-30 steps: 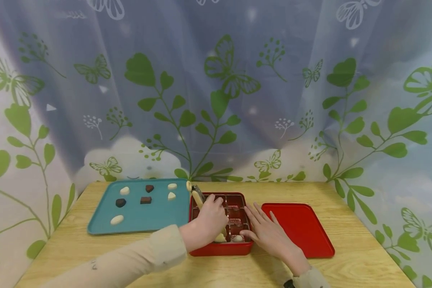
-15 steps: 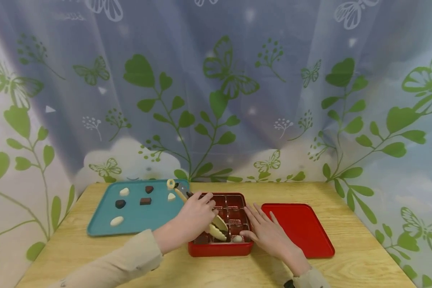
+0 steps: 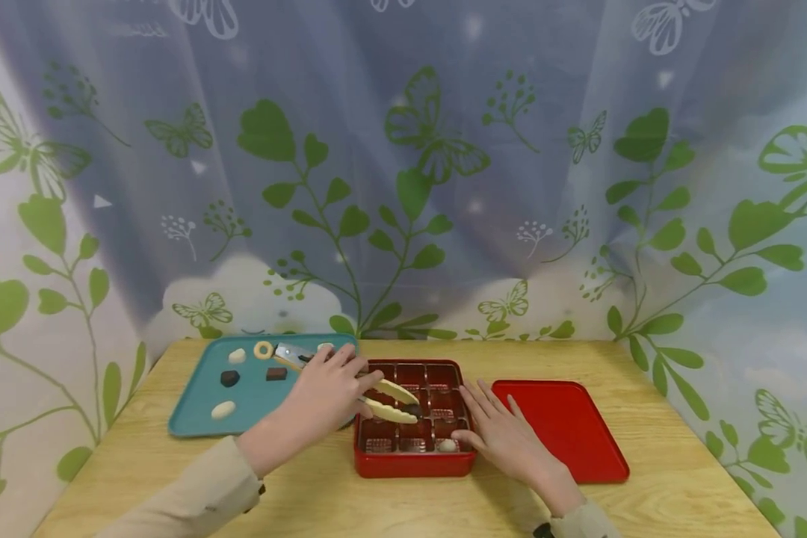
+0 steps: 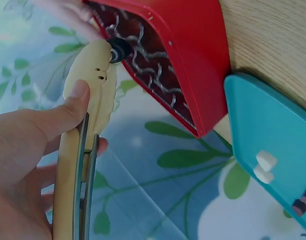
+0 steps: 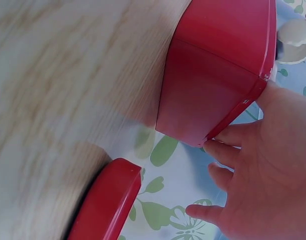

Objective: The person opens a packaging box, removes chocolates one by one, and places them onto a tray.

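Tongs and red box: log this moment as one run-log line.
left hand: grips tongs pinching dark chocolate over red box | right hand: flat on box edge | red lid: beside box

The left hand (image 4: 23, 165) fills the lower left, its thumb pressed along a pair of cream-coloured tongs (image 4: 85, 145) with a metal strip inside the arms. The two arms lie close together, and at their tips they pinch a small dark chocolate (image 4: 120, 49). That piece sits right at the rim of the red box (image 4: 192, 55), whose ridged inner tray shows behind it. Just beside the box lies the teal tray (image 4: 272, 130), with two white pieces (image 4: 265, 166) near its edge and a dark one lower down. A strip of wooden counter (image 4: 272, 40) shows in the upper right corner.
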A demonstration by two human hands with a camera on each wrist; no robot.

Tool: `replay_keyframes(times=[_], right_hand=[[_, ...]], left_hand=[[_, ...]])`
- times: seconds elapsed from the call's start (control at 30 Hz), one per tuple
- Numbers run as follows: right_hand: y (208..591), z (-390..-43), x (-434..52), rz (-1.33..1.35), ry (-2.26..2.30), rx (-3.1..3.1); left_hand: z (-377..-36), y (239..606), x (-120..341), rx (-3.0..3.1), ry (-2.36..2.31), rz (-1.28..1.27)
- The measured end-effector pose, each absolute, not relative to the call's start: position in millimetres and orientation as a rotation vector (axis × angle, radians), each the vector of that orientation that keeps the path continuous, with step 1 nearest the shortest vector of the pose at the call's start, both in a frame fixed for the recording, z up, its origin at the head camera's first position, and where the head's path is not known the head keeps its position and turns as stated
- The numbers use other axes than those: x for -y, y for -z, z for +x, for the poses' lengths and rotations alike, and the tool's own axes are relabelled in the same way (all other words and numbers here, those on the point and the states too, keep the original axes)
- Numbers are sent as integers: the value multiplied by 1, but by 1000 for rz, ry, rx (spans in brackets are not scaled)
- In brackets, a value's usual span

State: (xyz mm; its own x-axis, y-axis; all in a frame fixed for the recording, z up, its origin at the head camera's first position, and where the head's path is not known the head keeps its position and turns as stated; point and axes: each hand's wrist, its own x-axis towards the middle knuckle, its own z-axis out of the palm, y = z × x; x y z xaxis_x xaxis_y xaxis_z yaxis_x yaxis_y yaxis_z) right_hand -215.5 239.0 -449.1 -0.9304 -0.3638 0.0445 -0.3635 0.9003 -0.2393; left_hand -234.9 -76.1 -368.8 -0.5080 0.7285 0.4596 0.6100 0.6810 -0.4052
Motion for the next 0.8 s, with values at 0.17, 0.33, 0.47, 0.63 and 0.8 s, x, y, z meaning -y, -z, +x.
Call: replay_keyframes(times=[0.17,0.33,0.47,0.63,0.8], right_hand=[[449,-215,-239,-584,386,-3066],[451,-215,-239,-597,393,-3076],[452,-216,-240,-596,393,-3085],[453,-216,-240,-600,390,-3090],[452,-215,-238,-600,396,-3091]], left_hand=[[-236,362,102,2346,-160,-957],[-239,359,134,2374,-156,-875],[-238,360,159,2397,-171,-814],[-239,365,187,2405,-244,-729],[-244,375,209,2405,-347,-687]])
